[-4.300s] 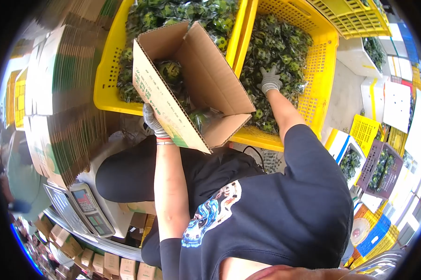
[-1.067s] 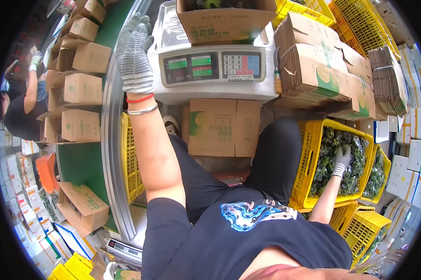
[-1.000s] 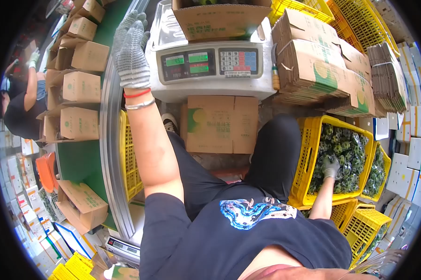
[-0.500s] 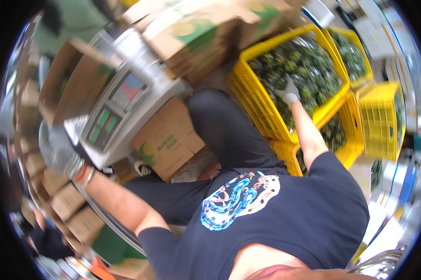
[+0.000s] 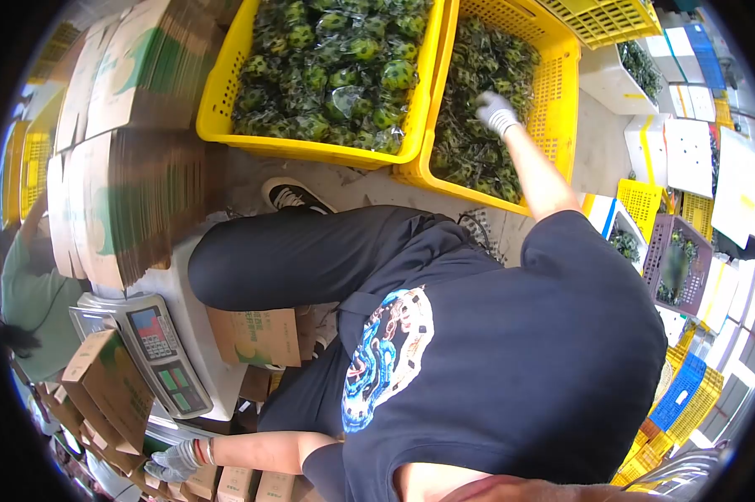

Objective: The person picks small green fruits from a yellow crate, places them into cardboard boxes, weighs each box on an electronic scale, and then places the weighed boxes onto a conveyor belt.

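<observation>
My right hand (image 5: 496, 113), in a grey-white glove, is over the right yellow crate (image 5: 562, 109), just above dark green items in clear bags (image 5: 486, 67). Its fingers point down, slightly bent, with nothing visible in them. To its left, another yellow crate (image 5: 310, 151) holds rounder green items in clear bags (image 5: 365, 50). At the lower left, my gloved left hand (image 5: 175, 462) has loosely spread fingers and holds nothing visible. It is just below an upright cardboard box (image 5: 114, 389), which stands by the scale (image 5: 164, 351); any contact is unclear.
Stacked flat cartons (image 5: 135, 201) stand at the upper left, near a person in a green top (image 5: 34, 301). A printed carton (image 5: 256, 335) lies below my bent knee. White boxes (image 5: 687, 155) and a purple-grey crate (image 5: 677, 263) are at the right.
The view has turned and shifted. My right hand has moved from the crate of rounder items to the crate beside it. My left hand is now lower, below the box by the scale.
</observation>
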Motion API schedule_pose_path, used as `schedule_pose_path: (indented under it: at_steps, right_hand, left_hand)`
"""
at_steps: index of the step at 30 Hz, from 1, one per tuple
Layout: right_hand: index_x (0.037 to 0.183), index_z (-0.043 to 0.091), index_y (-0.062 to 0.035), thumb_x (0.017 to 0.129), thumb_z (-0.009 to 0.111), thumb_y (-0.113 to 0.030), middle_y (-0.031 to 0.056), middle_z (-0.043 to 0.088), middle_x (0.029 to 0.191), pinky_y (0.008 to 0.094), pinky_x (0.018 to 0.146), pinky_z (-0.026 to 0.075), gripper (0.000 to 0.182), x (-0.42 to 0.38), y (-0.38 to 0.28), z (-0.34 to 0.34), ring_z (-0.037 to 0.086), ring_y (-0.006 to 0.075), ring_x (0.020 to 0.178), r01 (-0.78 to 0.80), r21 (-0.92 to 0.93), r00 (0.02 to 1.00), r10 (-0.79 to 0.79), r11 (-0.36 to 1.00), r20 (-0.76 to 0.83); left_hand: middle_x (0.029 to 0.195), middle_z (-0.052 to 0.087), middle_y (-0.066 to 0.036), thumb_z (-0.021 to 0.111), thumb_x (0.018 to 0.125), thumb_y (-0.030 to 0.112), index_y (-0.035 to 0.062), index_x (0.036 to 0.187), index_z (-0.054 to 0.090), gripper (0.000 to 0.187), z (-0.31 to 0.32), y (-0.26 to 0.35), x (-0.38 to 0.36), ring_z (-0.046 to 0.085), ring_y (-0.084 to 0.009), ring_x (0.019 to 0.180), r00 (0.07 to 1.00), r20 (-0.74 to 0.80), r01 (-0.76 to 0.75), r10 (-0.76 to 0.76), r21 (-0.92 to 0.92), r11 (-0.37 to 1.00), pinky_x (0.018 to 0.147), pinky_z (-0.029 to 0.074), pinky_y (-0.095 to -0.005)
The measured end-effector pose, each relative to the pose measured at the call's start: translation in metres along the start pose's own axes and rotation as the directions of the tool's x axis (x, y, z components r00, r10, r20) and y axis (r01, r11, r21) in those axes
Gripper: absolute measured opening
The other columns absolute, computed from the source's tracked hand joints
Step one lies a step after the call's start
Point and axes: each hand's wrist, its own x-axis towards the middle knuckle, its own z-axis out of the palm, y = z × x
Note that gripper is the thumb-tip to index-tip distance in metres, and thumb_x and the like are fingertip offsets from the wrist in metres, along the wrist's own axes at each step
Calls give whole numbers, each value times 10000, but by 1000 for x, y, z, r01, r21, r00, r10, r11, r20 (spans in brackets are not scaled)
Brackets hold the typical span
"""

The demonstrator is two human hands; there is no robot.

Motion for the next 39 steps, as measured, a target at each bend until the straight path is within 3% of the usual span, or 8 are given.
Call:
schedule_pose_path:
  at_steps: [5, 13, 17, 21, 23, 27, 31, 39]
  right_hand:
    - [1421, 258, -31, 757, 685, -382, 212, 363, 1412, 371, 1053, 335, 864, -8, -3, 110, 383, 315, 1291, -216, 67, 893, 169, 974, 417]
    - [1237, 496, -119, 706, 696, -151, 86, 532, 1207, 389, 860, 453, 569, 2, 0, 111, 505, 218, 1104, -528, 546, 797, 158, 651, 583]
    - [1159, 485, -133, 744, 654, -10, 88, 606, 985, 456, 765, 503, 465, -29, 19, 49, 605, 251, 875, -362, 926, 911, -169, 107, 376]
    - [1126, 531, -105, 946, 499, -266, 95, 598, 1053, 405, 769, 504, 244, -81, -102, -78, 590, 224, 874, -146, 987, 927, -356, -63, 115]
    - [1187, 514, -110, 981, 416, -265, 100, 582, 1093, 404, 818, 512, 276, -73, -174, -98, 572, 239, 981, -114, 979, 776, -631, -167, -18]
    - [1243, 427, -53, 770, 703, -69, 133, 563, 1123, 337, 716, 547, 548, -192, -402, -130, 616, 210, 878, 439, 896, 401, -878, -67, -262]
    - [1242, 382, -16, 741, 752, -96, 121, 604, 1005, 302, 761, 484, 628, -292, -581, -112, 605, 187, 866, 692, 322, -317, -673, -646, -668]
    - [1126, 575, -141, 734, 650, -304, 150, 615, 1051, 393, 906, 449, 432, -388, -747, -72, 585, 334, 994, 887, -234, -461, -773, -397, -436]
  left_hand:
    - [1024, 662, -138, 646, 794, 107, -9, 1051, 644, 283, 2, -32, -29, 617, -237, 923, 999, 27, 27, -27, 6, 1000, 828, 484, -332]
    - [1019, 668, -127, 626, 797, 131, 10, 1019, 665, 256, -5, -44, -42, 632, -252, 928, 915, 61, 402, -398, -79, 912, 805, 504, -350]
    - [1014, 660, -139, 604, 835, 281, -3, 970, 668, 321, -14, -75, -16, 630, -289, 899, 829, 325, -552, 456, 608, 570, 782, 508, -379]
    - [683, 582, -142, 660, 812, 318, 87, 813, 651, 231, -12, 42, 1, 561, -326, 652, 553, 461, -830, 694, 381, 408, 607, 464, -426]
    - [744, 608, -140, 666, 799, 193, 51, 813, 624, 149, 4, -7, 17, 572, -316, 687, 645, 403, -758, 649, 448, 475, 651, 472, -407]
    - [1240, 507, -188, 598, 815, 101, -25, 1210, 525, 421, 6, 47, -15, 531, -291, 1061, 973, 212, 190, -88, -527, 829, 945, 409, -378]
    - [1310, 481, -190, 652, 761, 107, 23, 1212, 542, 472, 4, 51, -19, 440, -316, 1235, 980, 189, -27, 70, -222, 975, 1029, 341, -384]
    - [1271, 506, -147, 658, 736, 106, 76, 1236, 526, 518, -5, 71, -7, 461, -298, 1210, 978, 197, -45, 65, -107, 993, 1036, 359, -378]
